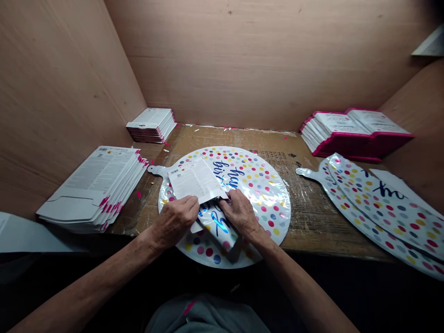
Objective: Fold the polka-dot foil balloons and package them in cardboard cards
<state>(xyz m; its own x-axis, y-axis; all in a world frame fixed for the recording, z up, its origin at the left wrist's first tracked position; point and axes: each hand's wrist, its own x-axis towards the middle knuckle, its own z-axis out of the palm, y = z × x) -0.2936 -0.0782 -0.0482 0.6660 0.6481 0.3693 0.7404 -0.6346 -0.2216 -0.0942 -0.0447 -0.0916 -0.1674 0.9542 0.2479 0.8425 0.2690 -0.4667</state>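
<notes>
Both hands work over a round foil balloon [274,203], white with coloured dots and blue lettering, lying flat. My left hand [176,219] grips the lower left edge of a white printed cardboard packet [196,180]. At the packet's lower right edge, my right hand [239,210] pinches a folded foil balloon [220,229]. This folded balloon is partly inside or under the packet; which one I cannot tell. The packet's opening is hidden by my fingers.
Printed packets stand in a large stack [93,185] at left and a smaller stack [152,122] behind it. Pink-edged packets [350,129] lie at back right, near more flat balloons [388,217] overhanging the front edge. Wooden panels [260,60] enclose the cardboard-covered table [301,231].
</notes>
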